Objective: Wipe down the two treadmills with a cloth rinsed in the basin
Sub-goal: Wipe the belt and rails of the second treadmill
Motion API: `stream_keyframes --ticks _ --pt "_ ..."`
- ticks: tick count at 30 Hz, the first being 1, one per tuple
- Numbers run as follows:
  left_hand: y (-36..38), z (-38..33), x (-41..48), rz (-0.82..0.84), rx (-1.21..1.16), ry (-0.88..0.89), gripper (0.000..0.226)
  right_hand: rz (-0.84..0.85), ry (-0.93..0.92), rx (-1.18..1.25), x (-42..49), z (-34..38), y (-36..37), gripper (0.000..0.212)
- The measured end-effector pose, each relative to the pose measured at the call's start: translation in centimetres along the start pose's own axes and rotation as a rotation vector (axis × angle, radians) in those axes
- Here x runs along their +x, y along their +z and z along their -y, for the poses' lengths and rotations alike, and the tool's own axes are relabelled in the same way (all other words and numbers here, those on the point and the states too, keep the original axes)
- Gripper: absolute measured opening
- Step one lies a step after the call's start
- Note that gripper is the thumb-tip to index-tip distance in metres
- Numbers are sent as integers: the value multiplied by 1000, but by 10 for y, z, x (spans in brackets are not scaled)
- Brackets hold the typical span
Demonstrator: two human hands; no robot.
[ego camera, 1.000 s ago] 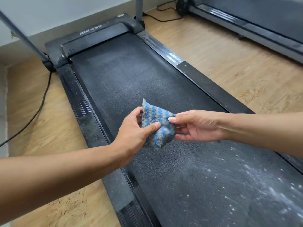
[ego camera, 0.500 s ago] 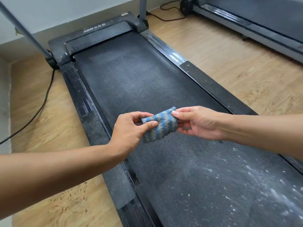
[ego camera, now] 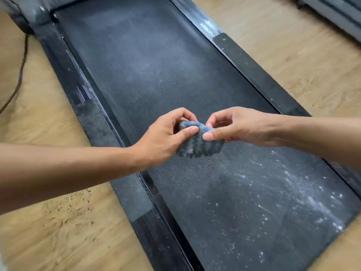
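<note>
A small cloth (ego camera: pixel 199 146) with blue and grey stripes hangs just above the black belt of the near treadmill (ego camera: pixel 156 75). My left hand (ego camera: pixel 166 137) pinches its left top edge between thumb and fingers. My right hand (ego camera: pixel 240 126) pinches the right top edge the same way. The cloth is folded over between the two hands. White dust specks cover the belt at the lower right. A strip of the second treadmill (ego camera: pixel 336 14) shows at the top right corner. No basin is in view.
Wooden floor (ego camera: pixel 283 55) lies between the two treadmills and to the left of the near one. A dark cable (ego camera: pixel 18 79) runs across the floor at the far left. The near treadmill's side rails (ego camera: pixel 93 118) flank the belt.
The view has tilted down and closer to the belt. Both hands have regripped the cloth along its top edge and folded it over; it now hangs lower, nearer the belt.
</note>
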State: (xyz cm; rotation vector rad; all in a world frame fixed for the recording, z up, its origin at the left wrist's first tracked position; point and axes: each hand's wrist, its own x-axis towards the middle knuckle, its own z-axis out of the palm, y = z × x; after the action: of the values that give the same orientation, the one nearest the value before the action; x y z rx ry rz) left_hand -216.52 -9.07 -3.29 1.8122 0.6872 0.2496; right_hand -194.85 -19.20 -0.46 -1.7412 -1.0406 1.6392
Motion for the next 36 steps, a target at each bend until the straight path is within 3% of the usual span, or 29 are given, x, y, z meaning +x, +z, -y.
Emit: stream_keyframes --ticks 5,9,12,15,18,20,22,26,29,33,36 --pt "-10 8 -7 -140 -126 -174 11 -7 -50 270 24 2 11 5" --pt "-21 -1 -18 -289 -148 -250 15 141 -44 360 48 -1 25 23" --pt "-20 -9 -24 -296 -112 -307 13 191 -26 389 67 -8 34 38" --pt "-16 -6 -34 -304 186 -507 24 201 -6 395 79 -18 48 36" --pt "-25 8 -51 -274 674 -783 48 109 -84 122 84 -27 72 18" --pt "-27 26 -62 -278 847 -833 57 21 -204 -140 85 -27 82 17" --pt "-23 53 -74 -333 942 -872 63 -19 -261 -207 88 -24 88 18" --pt "13 103 -76 -656 639 -940 88 -115 -262 -238 101 -14 82 23" --pt "47 123 -69 -919 654 -866 80 -207 -341 -427 101 -8 66 17" --pt "48 138 -71 -974 647 -812 66 -277 -427 -610 90 -10 68 18" --pt "46 140 -74 -979 654 -768 67 -152 -363 -859 84 -37 103 21"
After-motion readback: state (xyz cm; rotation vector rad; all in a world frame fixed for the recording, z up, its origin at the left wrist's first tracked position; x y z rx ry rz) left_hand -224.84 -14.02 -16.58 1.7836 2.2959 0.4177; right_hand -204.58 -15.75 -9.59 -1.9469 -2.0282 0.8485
